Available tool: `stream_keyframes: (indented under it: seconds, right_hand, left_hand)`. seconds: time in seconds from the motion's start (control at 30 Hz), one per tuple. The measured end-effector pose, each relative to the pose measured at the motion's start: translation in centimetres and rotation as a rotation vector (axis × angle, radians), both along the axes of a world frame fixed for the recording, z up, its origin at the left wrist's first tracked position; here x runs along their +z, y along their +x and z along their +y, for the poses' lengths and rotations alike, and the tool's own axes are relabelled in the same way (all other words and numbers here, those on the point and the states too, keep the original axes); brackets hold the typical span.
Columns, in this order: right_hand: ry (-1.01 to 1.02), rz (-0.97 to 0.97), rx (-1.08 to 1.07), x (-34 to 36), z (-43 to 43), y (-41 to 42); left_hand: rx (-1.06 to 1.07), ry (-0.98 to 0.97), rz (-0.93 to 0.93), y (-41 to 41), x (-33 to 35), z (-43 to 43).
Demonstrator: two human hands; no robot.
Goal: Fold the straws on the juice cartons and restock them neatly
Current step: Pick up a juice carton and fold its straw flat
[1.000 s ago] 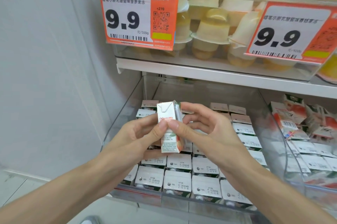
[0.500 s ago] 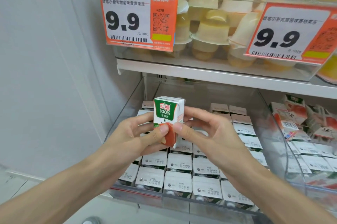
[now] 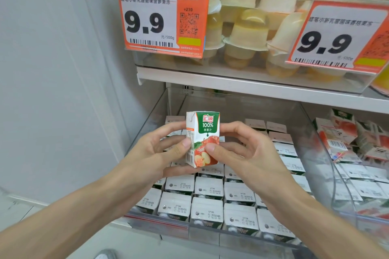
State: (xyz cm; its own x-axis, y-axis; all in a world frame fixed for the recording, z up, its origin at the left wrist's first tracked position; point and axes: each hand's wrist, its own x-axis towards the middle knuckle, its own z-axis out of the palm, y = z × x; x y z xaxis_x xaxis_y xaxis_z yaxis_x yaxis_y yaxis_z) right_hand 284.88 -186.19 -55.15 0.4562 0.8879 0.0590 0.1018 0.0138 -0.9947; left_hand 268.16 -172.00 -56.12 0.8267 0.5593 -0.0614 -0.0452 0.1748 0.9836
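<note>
Since one second ago, you have turned the juice carton (image 3: 203, 138) so its apple-printed front faces you. Your left hand (image 3: 156, 153) and right hand (image 3: 248, 153) both pinch it upright, thumbs on the front, above the clear bin (image 3: 242, 107) of stocked cartons (image 3: 208, 188).

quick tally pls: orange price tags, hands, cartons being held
price tags: 2
left hand, right hand: 2
held carton: 1
total: 5
</note>
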Motion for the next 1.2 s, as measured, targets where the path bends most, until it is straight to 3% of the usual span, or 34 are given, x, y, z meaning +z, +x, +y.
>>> stream_keyframes:
  seconds: [0.23,0.37,0.5,0.73,0.97,1.07,1.2]
  right_hand:
    - [0.010,-0.039,0.027,-0.4,0.4,-0.1]
    - [-0.038,-0.059,0.074,-0.5,0.7,-0.3]
    - [-0.032,-0.102,0.054,-0.2,0.6,0.0]
    - [0.000,0.047,0.075,0.0,0.3,0.3]
    - [-0.056,0.066,0.101,0.0,0.2,-0.5]
    - [-0.078,0.035,0.104,0.2,0.4,-0.5]
    - [-0.103,-0.166,0.022,0.1,0.4,-0.2]
  left_hand:
    - [-0.128,0.023,-0.006,-0.1,0.3,-0.5]
    - [-0.046,0.098,0.003,0.0,0.3,-1.1]
    - [-0.019,0.048,-0.035,-0.2,0.5,-1.0]
    - [0.065,0.090,0.039,-0.7,0.6,-0.2]
    - [0.061,0.074,0.096,-0.5,0.8,-0.2]
    - [0.130,0.098,0.095,-0.7,1.0,-0.1]
    - [0.110,0.193,0.068,-0.8,0.9,-0.2]
